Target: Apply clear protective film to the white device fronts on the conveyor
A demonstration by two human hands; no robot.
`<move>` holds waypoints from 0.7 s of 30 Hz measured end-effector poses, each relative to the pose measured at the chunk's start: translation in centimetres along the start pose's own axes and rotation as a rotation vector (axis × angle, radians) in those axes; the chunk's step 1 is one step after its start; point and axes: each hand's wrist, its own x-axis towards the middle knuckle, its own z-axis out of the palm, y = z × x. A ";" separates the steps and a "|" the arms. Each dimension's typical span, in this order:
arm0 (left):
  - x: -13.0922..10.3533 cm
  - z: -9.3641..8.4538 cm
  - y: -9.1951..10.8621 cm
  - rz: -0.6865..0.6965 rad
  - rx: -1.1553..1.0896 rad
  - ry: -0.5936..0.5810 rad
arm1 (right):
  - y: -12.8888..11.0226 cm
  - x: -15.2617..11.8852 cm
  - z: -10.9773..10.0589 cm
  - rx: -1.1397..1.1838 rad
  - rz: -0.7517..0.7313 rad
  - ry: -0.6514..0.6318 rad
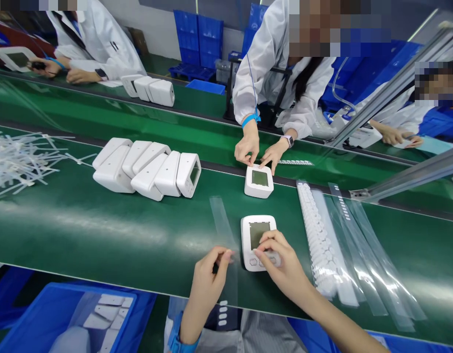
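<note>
A white device (246, 245) with a grey screen and buttons lies face up on the green work surface (138, 235). Over its lower right part is my right hand (281, 257), thumb and fingertips pinched together at the screen's lower edge; anything between them is too small to make out. Just left of the device, my left hand (211, 274) has thumb and forefinger closed on a clear plastic strip (222, 223). This strip runs from beyond my fingers down past the table edge, where small white oval pieces show on it. A blue band circles my left wrist.
White devices (148, 171) stand in a row at the left, beside a heap of strips (20, 162). Clear strips (373, 260) lie right. Across the surface, a person's hands (261, 152) touch another device (259, 181). A metal post (413, 179) slants at the right.
</note>
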 end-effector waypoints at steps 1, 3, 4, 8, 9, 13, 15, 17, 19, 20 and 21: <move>0.0 0.0 -0.2 0.002 0.044 0.014 | 0.2 -0.4 -0.2 -0.030 0.033 0.014; 0.1 0.2 -0.4 0.023 0.146 -0.006 | 0.5 -1.1 -0.5 -0.067 0.094 0.026; 0.2 0.4 -0.5 0.040 0.202 -0.030 | 0.6 -1.4 -0.5 -0.073 0.117 0.022; 0.3 1.1 -0.4 0.107 0.358 -0.102 | 0.8 -2.0 -0.5 -0.082 0.209 -0.067; 0.4 1.1 -0.4 0.115 0.370 -0.109 | 0.8 -2.0 -0.4 -0.087 0.239 -0.099; 0.3 1.2 -0.5 0.132 0.380 -0.107 | 1.1 -1.7 -0.1 -0.099 0.327 -0.162; 0.3 1.2 -0.5 0.142 0.382 -0.097 | 1.2 -1.5 0.0 -0.100 0.343 -0.159; 0.2 1.2 -0.5 0.150 0.384 -0.092 | 1.3 -1.5 0.1 -0.103 0.349 -0.155; 0.2 1.1 -0.5 0.154 0.386 -0.090 | 1.2 -1.5 0.2 -0.104 0.349 -0.156; 0.3 1.1 -0.4 0.155 0.387 -0.091 | 1.2 -1.5 0.2 -0.105 0.349 -0.155; 0.3 1.1 -0.4 0.155 0.386 -0.094 | 1.1 -1.5 0.3 -0.106 0.350 -0.153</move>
